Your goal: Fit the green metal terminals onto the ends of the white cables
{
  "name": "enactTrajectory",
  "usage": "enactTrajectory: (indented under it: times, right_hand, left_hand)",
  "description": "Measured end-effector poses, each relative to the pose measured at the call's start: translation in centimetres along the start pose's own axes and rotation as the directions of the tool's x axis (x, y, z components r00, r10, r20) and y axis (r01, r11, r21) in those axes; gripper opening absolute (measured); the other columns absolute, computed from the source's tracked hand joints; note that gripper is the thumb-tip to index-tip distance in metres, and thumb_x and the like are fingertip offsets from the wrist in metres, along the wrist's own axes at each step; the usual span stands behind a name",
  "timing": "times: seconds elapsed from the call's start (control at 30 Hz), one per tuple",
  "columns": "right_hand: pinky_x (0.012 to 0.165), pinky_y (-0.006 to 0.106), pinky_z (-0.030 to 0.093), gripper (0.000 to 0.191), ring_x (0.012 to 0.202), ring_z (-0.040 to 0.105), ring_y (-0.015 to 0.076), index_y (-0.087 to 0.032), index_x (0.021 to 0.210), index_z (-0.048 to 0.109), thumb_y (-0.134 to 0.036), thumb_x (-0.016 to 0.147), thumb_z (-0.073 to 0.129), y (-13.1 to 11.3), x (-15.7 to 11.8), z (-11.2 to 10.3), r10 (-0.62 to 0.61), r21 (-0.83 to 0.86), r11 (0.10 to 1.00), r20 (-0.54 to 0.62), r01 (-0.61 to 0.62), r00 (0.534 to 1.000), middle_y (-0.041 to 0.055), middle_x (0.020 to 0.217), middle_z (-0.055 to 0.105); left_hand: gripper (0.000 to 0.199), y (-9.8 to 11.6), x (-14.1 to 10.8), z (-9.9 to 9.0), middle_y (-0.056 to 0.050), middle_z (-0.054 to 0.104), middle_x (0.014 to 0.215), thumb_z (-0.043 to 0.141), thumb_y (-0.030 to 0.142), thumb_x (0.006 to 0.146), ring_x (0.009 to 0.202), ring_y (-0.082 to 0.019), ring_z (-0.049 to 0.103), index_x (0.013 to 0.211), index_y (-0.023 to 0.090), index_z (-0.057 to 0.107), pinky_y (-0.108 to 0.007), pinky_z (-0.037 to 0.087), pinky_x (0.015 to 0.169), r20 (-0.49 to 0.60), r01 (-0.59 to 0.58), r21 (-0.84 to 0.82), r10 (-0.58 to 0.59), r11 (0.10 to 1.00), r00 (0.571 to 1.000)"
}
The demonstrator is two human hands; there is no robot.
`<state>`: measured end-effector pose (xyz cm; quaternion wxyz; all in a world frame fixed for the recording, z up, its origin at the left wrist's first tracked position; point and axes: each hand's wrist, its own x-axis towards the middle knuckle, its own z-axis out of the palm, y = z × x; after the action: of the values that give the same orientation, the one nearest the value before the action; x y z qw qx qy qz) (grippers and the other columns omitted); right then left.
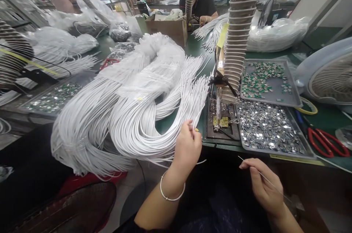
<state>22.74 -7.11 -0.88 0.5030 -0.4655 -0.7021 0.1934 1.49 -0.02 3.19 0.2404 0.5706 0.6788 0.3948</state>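
Note:
My left hand (pixel 188 146) is closed at the right edge of a large bundle of white cables (pixel 137 130), its fingertips pinched on a white cable. The grip itself is partly hidden by the fingers. One loose cable end sticks out below that hand. In my right hand (pixel 265 185), thumb and fingers pinch a thin solder wire (pixel 271 184), whose tip points up and left. Between and beyond my hands stands a soldering iron (pixel 219 104), fixed upright with its tip over a yellowish pad (pixel 221 122) on a dark base.
A ribbed extraction hose (pixel 243 24) hangs beside the iron. At right are a tray of small metal connectors (pixel 271 126), a tray of green-ended parts (pixel 293 86), red-handled scissors (pixel 324 141) and a fan (pixel 330 75). A cardboard box (pixel 167 29) and a co-worker (pixel 203 2) are opposite.

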Motion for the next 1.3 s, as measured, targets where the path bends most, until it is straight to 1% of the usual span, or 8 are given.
enactTrajectory:
  times: [0.2, 0.37, 0.5, 0.57, 0.63, 0.8, 0.93, 1.3]
  right_hand:
    - [0.059, 0.027, 0.056, 0.019, 0.066, 0.065, 0.0151, -0.019, 0.093, 0.062, -0.01, 0.085, 0.047, 0.1, -0.2, 0.0, 0.011, -0.016, 1.0, -0.008, -0.012, 1.0, 0.0029, 0.072, 0.065]
    - [0.059, 0.027, 0.055, 0.021, 0.067, 0.065, 0.0151, -0.019, 0.096, 0.062, -0.01, 0.085, 0.046, 0.0, -0.1, -0.1, -0.001, 0.006, 1.0, 0.007, 0.001, 1.0, 0.0032, 0.073, 0.066]
    - [0.06, 0.027, 0.055, 0.021, 0.067, 0.064, 0.0148, -0.02, 0.098, 0.062, -0.012, 0.086, 0.047, 0.1, -0.1, -0.6, 0.026, -0.033, 0.999, -0.056, -0.028, 0.998, 0.0028, 0.075, 0.066]
    - [0.06, 0.027, 0.055, 0.021, 0.065, 0.064, 0.0139, -0.021, 0.099, 0.062, -0.013, 0.087, 0.047, 0.1, 0.2, -0.8, 0.047, -0.075, 0.995, -0.135, -0.058, 0.99, 0.0024, 0.077, 0.066]
    - [0.06, 0.027, 0.054, 0.021, 0.063, 0.062, 0.013, -0.021, 0.1, 0.062, -0.013, 0.088, 0.046, 0.0, 0.9, -1.1, 0.068, -0.132, 0.986, -0.209, -0.097, 0.976, 0.0022, 0.079, 0.066]
    - [0.071, 0.031, 0.052, 0.014, 0.072, 0.062, 0.0156, -0.021, 0.093, 0.062, -0.018, 0.087, 0.049, 0.8, 4.2, -1.6, -0.002, -0.402, 0.91, -0.235, -0.096, 0.972, 0.0035, 0.082, 0.065]
    - [0.076, 0.036, 0.051, 0.014, 0.082, 0.061, 0.0197, -0.022, 0.095, 0.06, -0.02, 0.087, 0.048, 2.4, 6.4, -2.1, -0.036, -0.523, 0.852, 0.021, 0.042, 0.999, 0.0053, 0.087, 0.066]
    - [0.065, 0.033, 0.047, 0.014, 0.076, 0.056, 0.0208, -0.02, 0.085, 0.06, -0.016, 0.084, 0.046, 3.8, 8.8, -2.2, 0.041, -0.692, 0.708, 0.238, 0.14, 0.97, 0.0068, 0.079, 0.062]
  left_hand:
    - [0.012, 1.0, -1.6, -2.0, 0.001, 0.053, 0.076, 0.046, 0.027, 0.089, 0.064, -0.01, 0.052, 0.099, 0.02, 0.047, -0.021, 0.044, 0.062, -0.186, -0.036, -0.516, -0.071, 0.856, 0.98]
    - [0.011, 2.1, -3.9, -2.4, 0.003, 0.051, 0.066, 0.047, 0.029, 0.09, 0.056, -0.009, 0.047, 0.094, 0.02, 0.052, -0.02, 0.04, 0.055, 0.18, 0.013, -0.643, 0.135, 0.766, 0.974]
    - [0.018, 3.1, -5.0, -1.5, -0.002, 0.055, 0.072, 0.051, 0.035, 0.087, 0.062, -0.01, 0.052, 0.091, 0.018, 0.052, -0.023, 0.043, 0.06, 0.586, 0.272, -0.66, 0.253, 0.701, 0.77]
    - [0.025, 3.5, -5.2, -0.7, -0.003, 0.054, 0.073, 0.052, 0.041, 0.086, 0.063, -0.011, 0.052, 0.09, 0.017, 0.053, -0.024, 0.043, 0.061, 0.702, 0.392, -0.633, 0.281, 0.667, 0.654]
    - [0.028, 3.7, -5.2, 0.0, -0.002, 0.053, 0.071, 0.05, 0.044, 0.085, 0.062, -0.011, 0.05, 0.088, 0.016, 0.055, -0.024, 0.042, 0.061, 0.754, 0.425, -0.588, 0.276, 0.688, 0.597]
    - [0.025, 2.9, -4.0, 1.0, 0.0, 0.05, 0.069, 0.046, 0.036, 0.088, 0.063, -0.011, 0.046, 0.078, 0.017, 0.059, -0.024, 0.04, 0.062, 0.729, 0.287, -0.47, 0.183, 0.835, 0.66]
    - [0.024, 2.3, -3.0, 1.1, -0.004, 0.053, 0.086, 0.051, 0.037, 0.084, 0.063, -0.01, 0.05, 0.072, 0.016, 0.056, -0.025, 0.044, 0.064, 0.644, 0.333, -0.494, 0.081, 0.803, 0.761]
    - [0.021, 1.4, -2.0, 1.4, 0.008, 0.04, 0.051, 0.058, 0.035, 0.08, 0.046, -0.007, 0.034, 0.088, 0.016, 0.055, -0.02, 0.025, 0.047, 0.635, 0.558, -0.543, -0.128, 0.627, 0.762]
